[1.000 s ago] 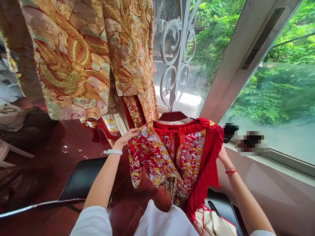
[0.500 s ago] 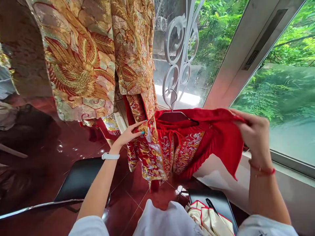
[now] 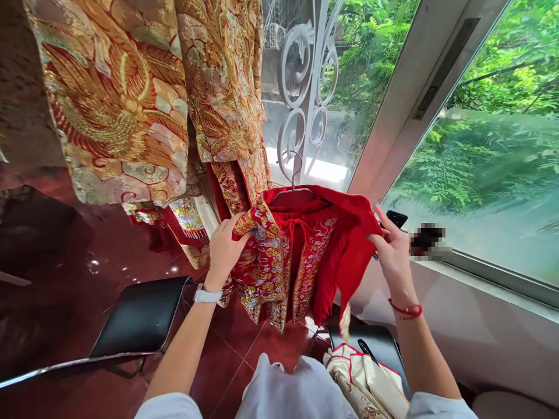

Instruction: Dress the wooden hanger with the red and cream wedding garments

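Note:
A red embroidered jacket with gold and silver patterns hangs open on a wire hanger, together with a red embroidered skirt tied at the waist. My left hand is closed round the jacket's edge on the left side, near the shoulder. On the right, my right hand pinches the plain red edge of the other front panel and holds it out. The hanger's hook is at the white scrolled ironwork.
Large gold phoenix-embroidered garments hang at upper left. A black chair stands at lower left; another black chair bears a folded cream garment with red trim. Along the right runs a window, with a phone at its sill.
My right hand has moved left and inward, bringing the right panel closer, so it is less stretched out. My left hand has closed more firmly on the jacket. The view has shifted slightly right.

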`<state>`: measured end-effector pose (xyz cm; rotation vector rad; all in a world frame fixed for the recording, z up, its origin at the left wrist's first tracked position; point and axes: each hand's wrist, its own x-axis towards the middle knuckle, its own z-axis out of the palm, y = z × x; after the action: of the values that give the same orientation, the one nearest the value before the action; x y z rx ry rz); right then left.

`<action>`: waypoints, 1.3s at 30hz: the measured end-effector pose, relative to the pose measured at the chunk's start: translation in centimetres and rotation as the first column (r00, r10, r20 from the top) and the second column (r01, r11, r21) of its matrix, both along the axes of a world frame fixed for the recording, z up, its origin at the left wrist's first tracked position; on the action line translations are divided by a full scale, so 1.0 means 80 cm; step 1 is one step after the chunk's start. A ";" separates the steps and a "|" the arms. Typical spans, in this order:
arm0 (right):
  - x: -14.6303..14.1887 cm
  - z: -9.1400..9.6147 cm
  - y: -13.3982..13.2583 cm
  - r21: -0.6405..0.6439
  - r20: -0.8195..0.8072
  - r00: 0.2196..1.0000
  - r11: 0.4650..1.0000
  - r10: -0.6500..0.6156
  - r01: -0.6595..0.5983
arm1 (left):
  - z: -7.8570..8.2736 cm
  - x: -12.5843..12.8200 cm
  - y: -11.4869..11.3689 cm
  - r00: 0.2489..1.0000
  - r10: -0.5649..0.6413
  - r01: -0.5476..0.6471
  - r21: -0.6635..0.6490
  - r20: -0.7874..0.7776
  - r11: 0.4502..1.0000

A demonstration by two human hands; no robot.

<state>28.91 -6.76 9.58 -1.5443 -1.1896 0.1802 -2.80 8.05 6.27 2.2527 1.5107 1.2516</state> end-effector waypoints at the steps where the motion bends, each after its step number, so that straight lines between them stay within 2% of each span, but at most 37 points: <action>1: -0.016 0.001 -0.008 0.010 -0.015 1.000 1.000 -0.009 0.009 | -0.001 0.002 -0.009 1.000 0.022 -0.022 0.007 -0.014 1.000; 3: -0.057 -0.020 -0.015 -0.010 0.046 0.999 1.000 0.002 -0.001 | -0.002 0.003 -0.019 0.998 0.049 -0.048 0.019 -0.032 0.999; 6: -0.109 -0.081 0.000 -0.088 0.130 0.990 0.995 0.046 -0.035 | 0.002 -0.002 -0.014 0.998 0.052 -0.050 0.043 -0.047 0.998; 8: -0.117 -0.112 0.016 -0.108 0.149 0.986 0.993 0.068 -0.052 | 0.004 -0.005 -0.007 0.998 0.023 -0.020 0.056 -0.055 0.998; 10: -0.105 -0.128 0.026 -0.095 0.157 0.986 0.995 0.052 -0.038 | -0.003 -0.003 -0.009 0.999 0.028 -0.025 0.093 -0.036 0.995; 12: -0.087 -0.134 0.027 -0.069 0.176 0.984 0.997 -0.005 0.018 | -0.024 0.006 -0.024 0.990 0.134 -0.140 0.174 0.042 0.975; 14: -0.073 -0.144 0.023 -0.054 0.204 0.974 0.993 -0.094 0.107 | -0.058 0.022 -0.047 0.955 0.266 -0.292 0.241 0.135 0.926; 15: -0.069 -0.152 0.021 -0.063 0.217 0.968 0.988 -0.126 0.143 | -0.078 0.032 -0.059 0.942 0.299 -0.328 0.246 0.151 0.912; 17: -0.064 -0.174 0.019 -0.115 0.237 0.962 0.979 -0.138 0.168 | -0.116 0.054 -0.077 0.957 0.272 -0.286 0.189 0.099 0.939; 19: -0.064 -0.198 0.020 -0.198 0.260 0.964 0.974 -0.056 0.110 | -0.143 0.076 -0.082 0.979 0.202 -0.204 0.074 0.031 0.976; 22: -0.063 -0.225 0.025 -0.269 0.299 0.950 0.963 0.089 -0.005 | -0.155 0.097 -0.067 0.984 0.178 -0.176 -0.076 0.017 0.982; 24: -0.063 -0.229 0.027 -0.278 0.321 0.939 0.960 0.119 -0.026 | -0.150 0.098 -0.055 0.985 0.165 -0.158 -0.133 0.044 0.979; 26: -0.066 -0.222 0.026 -0.292 0.341 0.931 0.956 0.134 -0.031 | -0.144 0.093 -0.055 0.994 0.085 -0.072 -0.159 0.076 0.985; 29: -0.081 -0.204 0.017 -0.319 0.374 0.901 0.943 0.218 -0.096 | -0.145 0.084 -0.084 0.986 -0.063 0.083 -0.126 0.154 0.988; 32: -0.106 -0.195 0.008 -0.332 0.398 0.872 0.931 0.285 -0.153 | -0.158 0.089 -0.123 0.957 -0.118 0.134 -0.043 0.266 0.990; 34: -0.122 -0.195 0.010 -0.372 0.412 0.864 0.919 0.289 -0.131 | -0.166 0.099 -0.132 0.949 -0.138 0.156 -0.042 0.284 0.987; 37: -0.139 -0.198 0.027 -0.480 0.428 0.855 0.875 0.294 -0.061 | -0.166 0.112 -0.116 0.958 -0.127 0.160 -0.112 0.258 0.981; 39: -0.141 -0.198 0.036 -0.521 0.405 0.855 0.850 0.324 -0.076 | -0.160 0.114 -0.102 0.964 -0.134 0.169 -0.138 0.231 0.976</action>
<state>17.60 -3.89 -6.29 -1.9724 -1.8177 0.2666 6.31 -0.13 -6.57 2.0134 1.2830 1.2438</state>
